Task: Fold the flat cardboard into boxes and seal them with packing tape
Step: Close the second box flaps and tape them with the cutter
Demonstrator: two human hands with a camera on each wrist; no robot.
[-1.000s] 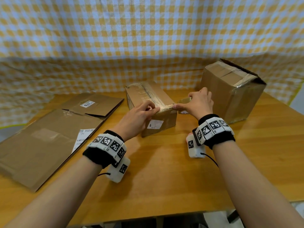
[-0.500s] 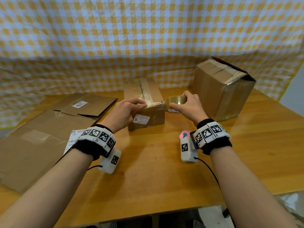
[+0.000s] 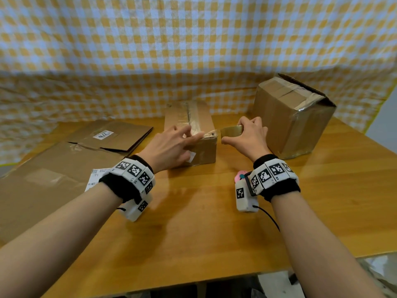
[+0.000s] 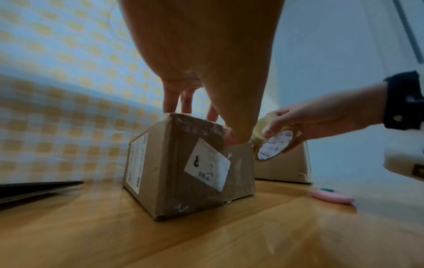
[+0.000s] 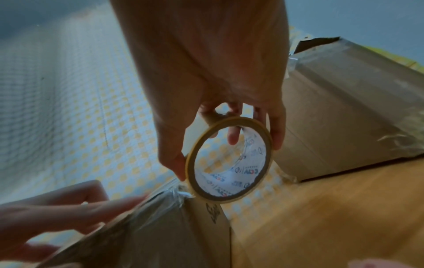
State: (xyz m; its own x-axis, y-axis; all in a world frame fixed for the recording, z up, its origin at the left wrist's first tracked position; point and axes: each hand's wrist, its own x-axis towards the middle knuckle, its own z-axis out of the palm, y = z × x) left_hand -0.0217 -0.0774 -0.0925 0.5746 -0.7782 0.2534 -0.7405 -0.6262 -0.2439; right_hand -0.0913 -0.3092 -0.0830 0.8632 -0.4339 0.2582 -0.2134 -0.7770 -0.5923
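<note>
Since a moment ago the roll (image 3: 231,131), gripped in the right hand (image 3: 249,136), has swung edge-on beside the box (image 3: 194,134) corner, so the strip seems ready to tear. Left hand (image 3: 169,145) presses straight fingers on the taped top at mid-table. Both boxes are closed; contents unseen.

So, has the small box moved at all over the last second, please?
Yes. The small box has turned: its far end swung right, toward the big box and away from the flat cardboard.
</note>
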